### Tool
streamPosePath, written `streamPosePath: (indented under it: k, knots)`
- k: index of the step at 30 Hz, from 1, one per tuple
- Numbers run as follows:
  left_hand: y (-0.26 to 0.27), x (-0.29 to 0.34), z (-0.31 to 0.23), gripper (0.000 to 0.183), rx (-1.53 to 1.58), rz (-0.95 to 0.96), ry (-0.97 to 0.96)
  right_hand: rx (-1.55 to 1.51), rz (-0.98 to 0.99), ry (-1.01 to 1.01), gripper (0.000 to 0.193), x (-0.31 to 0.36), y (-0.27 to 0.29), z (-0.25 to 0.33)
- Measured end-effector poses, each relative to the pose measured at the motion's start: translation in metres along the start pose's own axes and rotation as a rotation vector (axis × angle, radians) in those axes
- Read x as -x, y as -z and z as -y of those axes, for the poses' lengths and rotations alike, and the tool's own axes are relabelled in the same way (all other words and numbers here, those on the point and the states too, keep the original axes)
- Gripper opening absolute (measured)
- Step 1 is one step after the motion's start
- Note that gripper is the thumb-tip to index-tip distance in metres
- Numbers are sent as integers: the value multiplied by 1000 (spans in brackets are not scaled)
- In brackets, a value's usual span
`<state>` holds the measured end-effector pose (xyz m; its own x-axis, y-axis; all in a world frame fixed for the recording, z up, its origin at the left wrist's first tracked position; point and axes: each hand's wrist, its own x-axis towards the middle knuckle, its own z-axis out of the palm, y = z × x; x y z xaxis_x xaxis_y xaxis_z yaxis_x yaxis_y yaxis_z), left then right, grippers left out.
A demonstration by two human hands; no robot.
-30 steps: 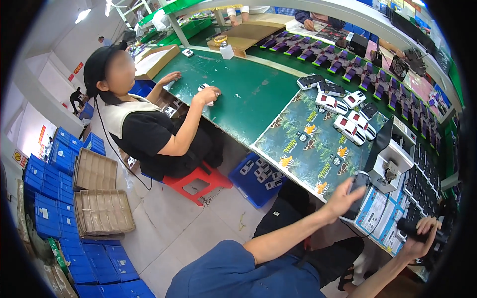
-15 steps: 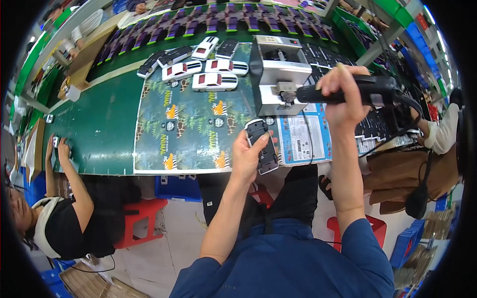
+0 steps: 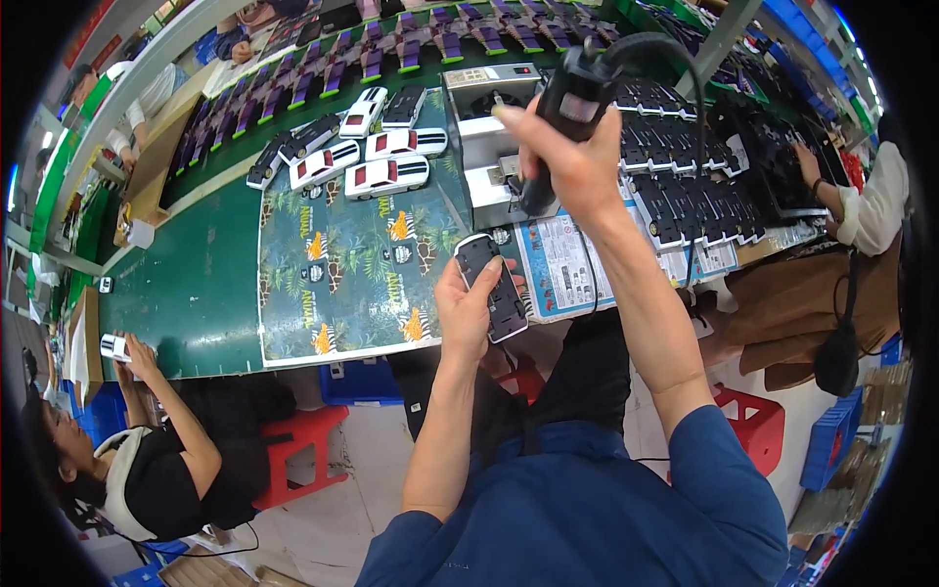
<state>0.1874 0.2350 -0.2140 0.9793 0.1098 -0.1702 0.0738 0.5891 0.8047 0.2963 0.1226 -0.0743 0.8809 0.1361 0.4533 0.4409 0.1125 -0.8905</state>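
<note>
My left hand (image 3: 462, 311) grips a toy car (image 3: 505, 301) with its black underside facing up, just past the table's near edge. Wrapped around a black corded electric screwdriver (image 3: 570, 106) is my right hand (image 3: 582, 166), thumb stretched out. The tool tilts, its lower end in front of a silver metal box (image 3: 489, 201) that looks like a screw feeder. The tip of the tool is hard to make out. Left of the box, several white toy cars (image 3: 387, 176) with dark stripes stand on the mat, and a few others (image 3: 311, 139) lie underside up.
A printed mat (image 3: 333, 293) covers part of the green table (image 3: 186, 284). Right of the feeder lie rows of black car bases (image 3: 675, 201). Purple parts (image 3: 372, 59) line the far side. Co-workers sit left and right; the left one holds a white car (image 3: 114, 347).
My right hand has drawn the screwdriver back from the feeder and swung it from level to steeply tilted. My left hand still holds the toy car, and the whole view has shifted slightly.
</note>
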Motion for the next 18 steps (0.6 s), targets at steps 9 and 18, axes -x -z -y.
streamPosePath:
  k: [9,18]
  knots:
    - [-5,1,0,19,-16,35,5,-497,-125,174,13,51,18,21]
    - [-13,5,-2,20,-11,11,-27,-396,-117,132,15,66,-6,7]
